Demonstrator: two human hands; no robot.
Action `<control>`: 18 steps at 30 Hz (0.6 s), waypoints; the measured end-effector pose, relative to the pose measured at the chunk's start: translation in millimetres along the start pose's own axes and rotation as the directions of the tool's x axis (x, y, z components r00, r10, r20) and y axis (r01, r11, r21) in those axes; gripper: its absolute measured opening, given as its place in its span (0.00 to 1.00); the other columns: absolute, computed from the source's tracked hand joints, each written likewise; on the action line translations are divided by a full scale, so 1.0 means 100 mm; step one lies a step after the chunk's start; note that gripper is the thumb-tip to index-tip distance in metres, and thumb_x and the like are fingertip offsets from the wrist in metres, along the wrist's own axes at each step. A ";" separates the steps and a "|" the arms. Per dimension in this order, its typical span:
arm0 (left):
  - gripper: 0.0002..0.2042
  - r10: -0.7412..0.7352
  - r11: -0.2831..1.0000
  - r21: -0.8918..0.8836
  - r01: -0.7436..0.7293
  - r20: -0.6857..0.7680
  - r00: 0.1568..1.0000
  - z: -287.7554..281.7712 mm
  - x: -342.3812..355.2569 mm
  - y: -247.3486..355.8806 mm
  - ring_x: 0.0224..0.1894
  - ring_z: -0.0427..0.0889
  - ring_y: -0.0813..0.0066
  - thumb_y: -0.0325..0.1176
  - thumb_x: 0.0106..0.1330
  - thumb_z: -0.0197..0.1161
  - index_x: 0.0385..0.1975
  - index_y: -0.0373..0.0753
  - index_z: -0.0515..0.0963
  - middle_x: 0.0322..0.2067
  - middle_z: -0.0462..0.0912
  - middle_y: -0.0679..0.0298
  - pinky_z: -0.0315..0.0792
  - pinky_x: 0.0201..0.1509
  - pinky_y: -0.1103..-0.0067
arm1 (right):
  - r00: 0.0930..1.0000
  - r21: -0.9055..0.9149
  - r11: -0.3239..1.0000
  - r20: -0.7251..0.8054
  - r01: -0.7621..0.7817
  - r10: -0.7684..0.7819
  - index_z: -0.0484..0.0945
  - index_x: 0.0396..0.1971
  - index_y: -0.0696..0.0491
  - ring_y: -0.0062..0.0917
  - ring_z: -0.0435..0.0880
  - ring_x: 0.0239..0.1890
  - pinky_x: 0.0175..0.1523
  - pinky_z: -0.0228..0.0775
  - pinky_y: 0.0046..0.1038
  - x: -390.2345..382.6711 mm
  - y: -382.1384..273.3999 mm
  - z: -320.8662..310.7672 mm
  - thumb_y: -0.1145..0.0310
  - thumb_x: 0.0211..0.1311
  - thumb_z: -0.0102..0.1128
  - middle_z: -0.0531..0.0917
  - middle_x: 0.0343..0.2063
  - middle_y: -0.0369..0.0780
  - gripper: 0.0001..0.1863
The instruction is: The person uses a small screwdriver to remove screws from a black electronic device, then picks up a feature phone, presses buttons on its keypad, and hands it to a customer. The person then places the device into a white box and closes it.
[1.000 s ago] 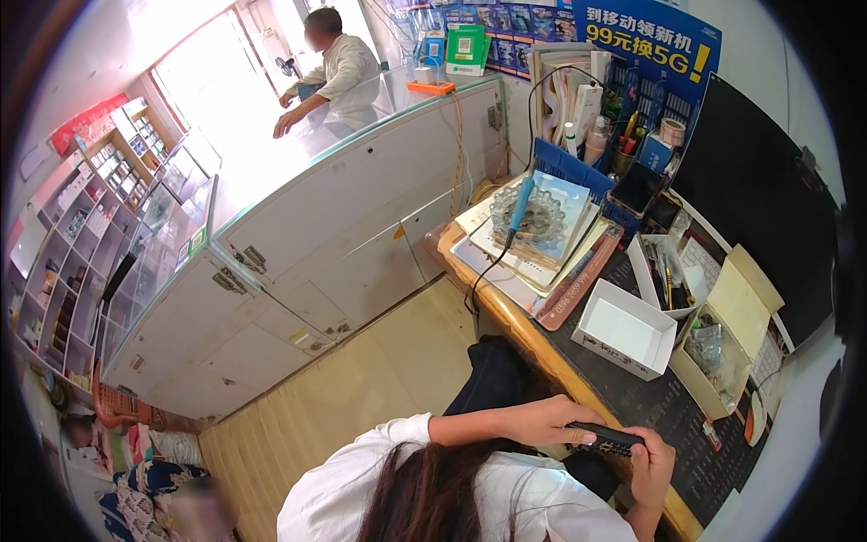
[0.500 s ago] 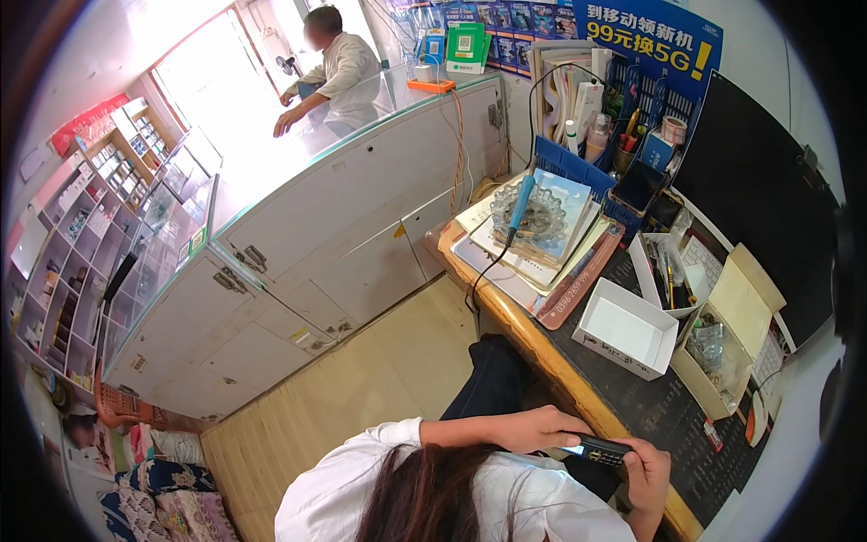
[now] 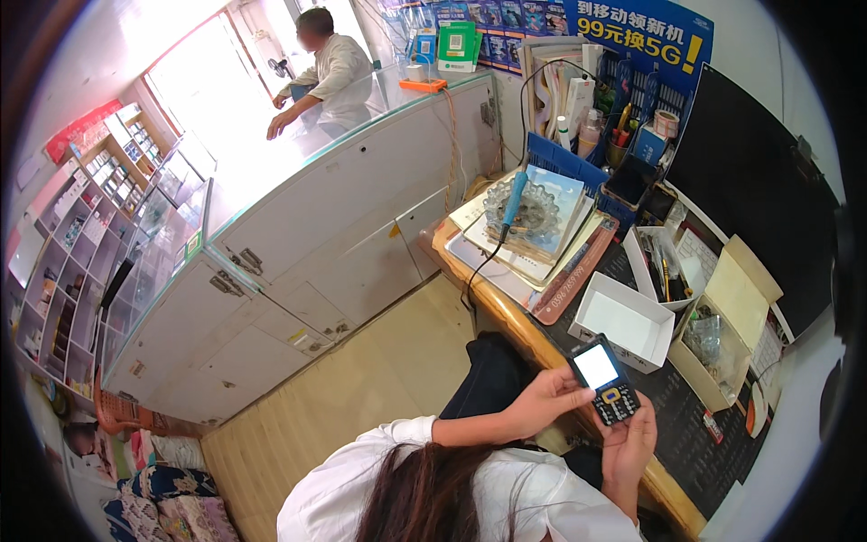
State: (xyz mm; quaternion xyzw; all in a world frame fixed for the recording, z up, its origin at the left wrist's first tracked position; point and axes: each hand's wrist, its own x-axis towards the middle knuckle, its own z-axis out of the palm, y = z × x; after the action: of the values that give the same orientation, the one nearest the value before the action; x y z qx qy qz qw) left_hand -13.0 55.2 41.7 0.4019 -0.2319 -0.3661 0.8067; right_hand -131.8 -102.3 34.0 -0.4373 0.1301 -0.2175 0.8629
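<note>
Gripping 1 black, oblong keypad phone [image 3: 608,383] with left hand [image 3: 545,400] and right hand [image 3: 629,440], near 1 white rectangular box [image 3: 623,318].

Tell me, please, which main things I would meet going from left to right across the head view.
Lilac shelves, person in pale shirt, green sign, glass dish, keypad phone, black monitor.

A shop: glass-topped counter [image 3: 357,185], stocked shelves [image 3: 61,275], green code sign [image 3: 458,50].

Pale floor [image 3: 343,388], white counter [image 3: 361,203], lilac-grey shelves [image 3: 68,271]; glaring opening [image 3: 203,72], perhaps a doorway
</note>
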 end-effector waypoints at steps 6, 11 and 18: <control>0.17 -0.067 0.998 -0.020 0.066 -0.040 0.997 -0.14 -0.04 0.16 0.55 0.80 0.79 0.28 0.76 0.57 0.62 0.35 0.73 0.55 0.82 0.65 0.75 0.61 0.78 | 0.994 -0.207 0.976 0.076 -0.067 0.084 0.74 0.56 0.65 0.31 0.86 0.48 0.53 0.84 0.36 0.03 0.05 -0.04 0.71 0.76 0.54 0.83 0.49 0.47 0.16; 0.11 -0.167 0.980 0.067 0.189 -0.249 0.954 -0.26 -0.05 0.19 0.37 0.77 0.88 0.31 0.76 0.58 0.52 0.36 0.79 0.41 0.82 0.71 0.74 0.40 0.86 | 0.966 -0.271 0.936 0.066 -0.223 0.249 0.76 0.57 0.66 0.30 0.87 0.47 0.52 0.82 0.27 -0.01 0.07 -0.01 0.74 0.73 0.55 0.83 0.50 0.48 0.17; 0.16 -0.038 0.993 -0.118 0.027 -0.089 0.995 -0.41 -0.07 0.17 0.48 0.86 0.70 0.30 0.77 0.57 0.59 0.29 0.74 0.49 0.84 0.59 0.81 0.54 0.73 | 0.941 -0.236 0.932 0.130 -0.276 0.311 0.76 0.58 0.65 0.27 0.87 0.48 0.56 0.82 0.29 -0.01 0.06 0.11 0.73 0.75 0.55 0.84 0.50 0.45 0.16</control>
State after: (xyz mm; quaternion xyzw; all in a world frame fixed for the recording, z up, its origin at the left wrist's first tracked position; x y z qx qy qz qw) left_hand 16.8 87.4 32.2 0.3742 -0.1666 -0.3733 0.8324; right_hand -126.1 -91.1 35.7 -0.5199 0.1451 -0.0334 0.8412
